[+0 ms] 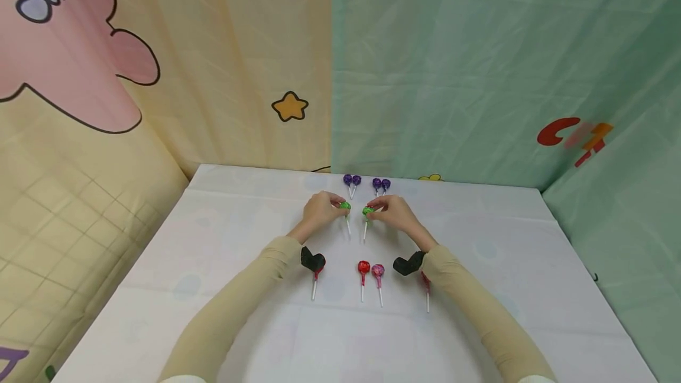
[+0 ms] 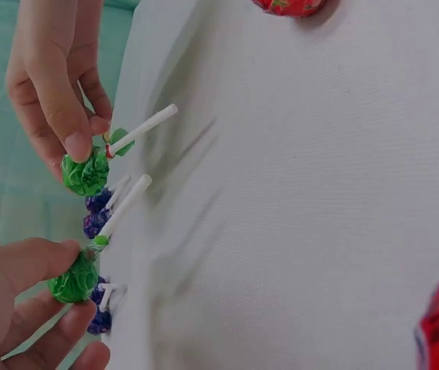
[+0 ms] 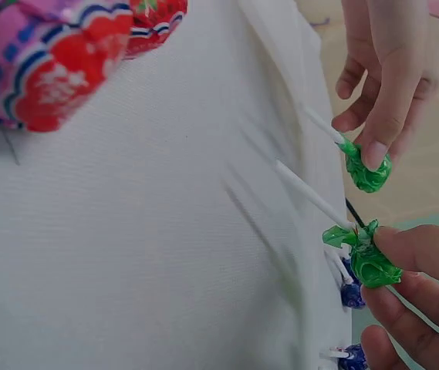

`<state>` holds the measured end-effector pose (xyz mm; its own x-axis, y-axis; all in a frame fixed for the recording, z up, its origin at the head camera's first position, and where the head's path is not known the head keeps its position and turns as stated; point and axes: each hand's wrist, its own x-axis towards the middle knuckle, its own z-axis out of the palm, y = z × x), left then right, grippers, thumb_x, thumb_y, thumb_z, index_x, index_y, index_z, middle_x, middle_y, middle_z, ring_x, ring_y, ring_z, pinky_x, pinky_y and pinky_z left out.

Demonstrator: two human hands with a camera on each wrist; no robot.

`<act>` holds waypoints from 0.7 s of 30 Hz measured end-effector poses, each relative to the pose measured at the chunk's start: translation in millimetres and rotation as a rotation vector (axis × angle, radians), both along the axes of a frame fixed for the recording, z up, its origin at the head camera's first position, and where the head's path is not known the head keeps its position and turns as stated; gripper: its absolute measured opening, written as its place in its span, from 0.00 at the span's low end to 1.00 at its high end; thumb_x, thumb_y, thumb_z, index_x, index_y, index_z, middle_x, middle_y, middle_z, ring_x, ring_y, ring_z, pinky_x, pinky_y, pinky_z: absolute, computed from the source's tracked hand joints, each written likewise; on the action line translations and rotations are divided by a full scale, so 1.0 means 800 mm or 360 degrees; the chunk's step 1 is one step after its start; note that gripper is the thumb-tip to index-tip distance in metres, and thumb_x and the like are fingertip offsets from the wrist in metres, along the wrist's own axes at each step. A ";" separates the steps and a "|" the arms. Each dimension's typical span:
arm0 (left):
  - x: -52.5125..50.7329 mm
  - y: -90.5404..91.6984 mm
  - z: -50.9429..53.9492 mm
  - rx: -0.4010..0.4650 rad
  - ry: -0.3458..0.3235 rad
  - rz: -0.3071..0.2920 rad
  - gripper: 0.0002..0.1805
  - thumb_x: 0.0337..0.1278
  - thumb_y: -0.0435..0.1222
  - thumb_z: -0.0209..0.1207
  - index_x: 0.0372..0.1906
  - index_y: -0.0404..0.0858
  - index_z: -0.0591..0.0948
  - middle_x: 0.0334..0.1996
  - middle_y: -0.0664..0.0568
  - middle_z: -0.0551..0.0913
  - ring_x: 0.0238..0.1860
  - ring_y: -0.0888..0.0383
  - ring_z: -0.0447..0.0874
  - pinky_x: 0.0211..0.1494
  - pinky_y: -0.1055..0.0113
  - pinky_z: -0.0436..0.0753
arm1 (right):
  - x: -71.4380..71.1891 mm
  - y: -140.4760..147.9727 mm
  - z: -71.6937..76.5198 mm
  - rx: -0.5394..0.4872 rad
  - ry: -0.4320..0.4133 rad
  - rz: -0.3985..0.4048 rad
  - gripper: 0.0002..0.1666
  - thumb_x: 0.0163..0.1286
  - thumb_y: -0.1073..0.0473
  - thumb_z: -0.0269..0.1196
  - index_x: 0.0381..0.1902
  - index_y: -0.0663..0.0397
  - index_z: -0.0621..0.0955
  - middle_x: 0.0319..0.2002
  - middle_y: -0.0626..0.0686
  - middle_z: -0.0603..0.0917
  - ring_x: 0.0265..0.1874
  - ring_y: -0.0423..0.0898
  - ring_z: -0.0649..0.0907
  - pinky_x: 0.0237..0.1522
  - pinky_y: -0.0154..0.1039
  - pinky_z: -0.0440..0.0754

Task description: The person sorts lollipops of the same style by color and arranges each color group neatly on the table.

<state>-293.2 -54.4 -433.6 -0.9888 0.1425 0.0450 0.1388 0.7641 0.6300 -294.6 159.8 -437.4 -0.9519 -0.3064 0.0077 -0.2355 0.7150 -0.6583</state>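
Note:
My left hand [image 1: 321, 210] pinches a green-wrapped lollipop [image 2: 74, 282] by its round head between thumb and fingers. In my right hand [image 1: 397, 214], another green lollipop [image 3: 376, 266] is pinched the same way. Both white sticks point back toward my body, and their shadows fall apart from them on the cloth, so the two are held just above the table. The hands face each other with a small gap between the candies. Just beyond them lie purple lollipops in two pairs, a left pair [image 1: 352, 180] and a right pair [image 1: 380, 184].
Nearer to me on the white-covered table [image 1: 330, 341] lie a red lollipop [image 1: 363, 268] and a pink one [image 1: 378, 270]. Beneath the wrist cameras, a left lollipop [image 1: 315, 284] and a right one [image 1: 427, 294] are partly hidden. Printed curtains [image 1: 404, 75] hang behind.

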 end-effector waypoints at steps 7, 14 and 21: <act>-0.016 0.006 -0.003 0.0030 -0.0024 0.0049 0.17 0.49 0.44 0.69 0.46 0.44 0.87 0.38 0.52 0.89 0.42 0.55 0.84 0.36 0.67 0.75 | -0.020 -0.012 0.003 -0.0014 0.0032 -0.0014 0.19 0.60 0.54 0.68 0.48 0.56 0.85 0.43 0.57 0.87 0.37 0.49 0.82 0.35 0.36 0.75; -0.029 0.010 -0.014 0.0064 -0.0013 0.0089 0.16 0.50 0.43 0.69 0.46 0.44 0.87 0.40 0.52 0.89 0.44 0.55 0.85 0.40 0.64 0.77 | -0.033 -0.023 0.002 -0.0068 0.0074 -0.0073 0.19 0.59 0.57 0.69 0.46 0.59 0.85 0.41 0.58 0.88 0.39 0.51 0.83 0.36 0.37 0.75; -0.038 0.012 -0.024 0.0086 -0.0047 0.0163 0.15 0.50 0.42 0.69 0.44 0.42 0.87 0.37 0.51 0.89 0.41 0.55 0.85 0.38 0.65 0.76 | -0.044 -0.030 -0.010 -0.0051 0.0070 -0.0139 0.18 0.58 0.57 0.69 0.46 0.59 0.85 0.41 0.58 0.88 0.41 0.52 0.85 0.39 0.39 0.78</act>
